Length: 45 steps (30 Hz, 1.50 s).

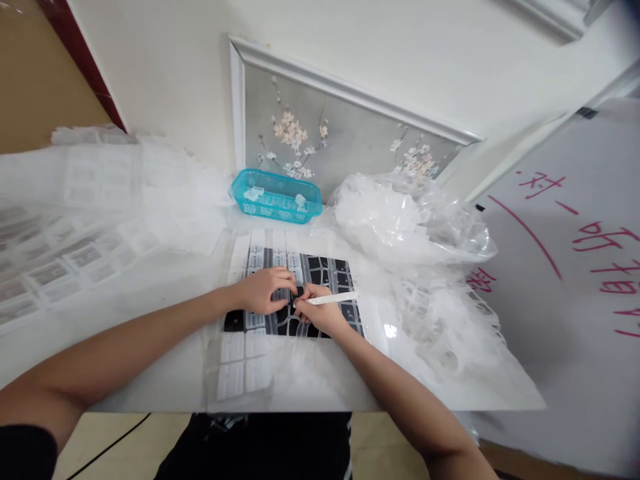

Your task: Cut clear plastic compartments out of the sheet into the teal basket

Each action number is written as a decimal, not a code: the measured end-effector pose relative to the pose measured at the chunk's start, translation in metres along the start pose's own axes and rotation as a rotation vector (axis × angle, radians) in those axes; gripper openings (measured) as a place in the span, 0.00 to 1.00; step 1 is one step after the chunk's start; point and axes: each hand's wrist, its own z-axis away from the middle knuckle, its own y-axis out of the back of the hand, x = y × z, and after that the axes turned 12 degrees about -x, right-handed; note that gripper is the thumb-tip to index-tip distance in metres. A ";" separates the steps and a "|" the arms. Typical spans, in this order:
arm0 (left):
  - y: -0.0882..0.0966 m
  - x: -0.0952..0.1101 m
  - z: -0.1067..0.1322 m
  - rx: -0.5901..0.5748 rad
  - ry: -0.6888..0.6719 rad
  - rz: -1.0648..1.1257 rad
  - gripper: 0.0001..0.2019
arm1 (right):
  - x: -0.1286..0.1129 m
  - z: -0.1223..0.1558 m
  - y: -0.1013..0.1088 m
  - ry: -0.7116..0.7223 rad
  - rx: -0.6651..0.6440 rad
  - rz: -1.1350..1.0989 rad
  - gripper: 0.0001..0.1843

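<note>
My left hand (263,291) rests fingers-down on a clear plastic tray sheet (250,347) with many small pockets, lying over a black mat (330,270). Its fingertips press on the sheet near the middle. My right hand (320,308) is closed around a thin white stick-like tool (334,299) whose tip points left and meets the fingertips of my left hand. A small dark piece sits between the two hands, too small to name.
A turquoise plastic basket (277,196) with a few small clear pieces stands at the back. Crumpled clear plastic (415,227) is heaped at the right. Stacks of clear tray sheets (75,220) lie at the left. A whiteboard with red writing (575,253) leans at the right.
</note>
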 end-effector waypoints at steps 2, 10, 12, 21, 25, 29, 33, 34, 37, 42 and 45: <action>-0.003 0.003 0.001 -0.020 0.000 -0.035 0.08 | -0.002 -0.002 -0.001 -0.021 0.003 0.020 0.08; 0.009 -0.022 0.003 0.742 0.418 0.971 0.05 | -0.005 -0.004 -0.002 -0.017 -0.002 0.053 0.09; 0.016 -0.033 0.003 0.860 0.436 1.080 0.08 | -0.004 -0.002 -0.002 -0.022 -0.010 0.043 0.09; 0.014 -0.028 0.004 0.845 0.393 1.502 0.03 | -0.006 0.003 0.012 0.065 0.067 -0.102 0.12; 0.015 -0.024 0.003 0.795 0.388 1.469 0.06 | -0.006 0.002 0.018 0.150 0.106 -0.109 0.13; 0.016 -0.016 0.001 0.722 0.388 1.396 0.09 | -0.002 -0.001 0.020 0.126 0.150 -0.087 0.13; 0.016 -0.010 -0.002 0.661 0.467 1.280 0.12 | 0.005 -0.007 0.025 0.063 0.208 -0.078 0.13; 0.016 -0.010 -0.003 0.633 0.489 1.248 0.12 | 0.006 -0.008 0.026 0.053 0.211 -0.080 0.13; 0.017 -0.010 -0.004 0.497 0.534 1.069 0.11 | 0.006 -0.010 0.028 0.041 0.197 -0.083 0.13; 0.014 -0.004 -0.010 0.160 0.499 0.333 0.11 | 0.002 -0.009 0.026 0.024 0.194 -0.081 0.12; 0.008 0.003 -0.022 0.045 0.367 -0.074 0.12 | 0.002 -0.010 0.026 0.021 0.203 -0.093 0.11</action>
